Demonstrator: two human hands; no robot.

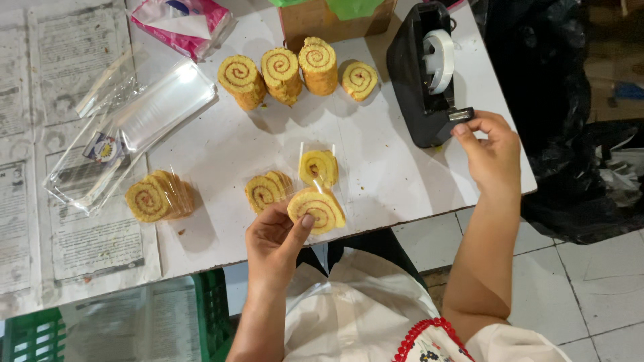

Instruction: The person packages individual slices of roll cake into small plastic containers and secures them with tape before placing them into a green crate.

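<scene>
- While the left hand (pixel 275 236) rises from the near table edge with its palm turned up, its thumb and fingers pinch a wrapped roll-cake slice (pixel 317 209); the hand is closed on that slice, thumb pressed to the spiral face.
- The right hand (pixel 492 151) stretches out well to the right of the left, forearm bent up from the elbow; its thumb and forefinger come together at the metal cutter of the tape dispenser (pixel 427 70). Whether a strip of tape sits between the fingertips cannot be told.
- The two hands are well apart, each busy with its own thing.
- The held slice is a round, spongy yellow disc with a reddish-brown swirl, sheathed in thin, glossy clear film.
- The dispenser is black, smooth and heavy-looking, with a white tape reel set in its top.
- Just beyond the left fingertips lie two more wrapped slices (pixel 318 167), film edges sticking up.
- Left of the left hand, a wrapped slice (pixel 157 196) lies alone on its side.
- Farther away, between the hands and beyond them, four unwrapped rolls (pixel 295 72) stand in a row.
- Far left of both hands, a stack of clear plastic bags (pixel 127 127) lies over newspaper (pixel 40 74).
- The white table (pixel 376 161) carries everything.
</scene>
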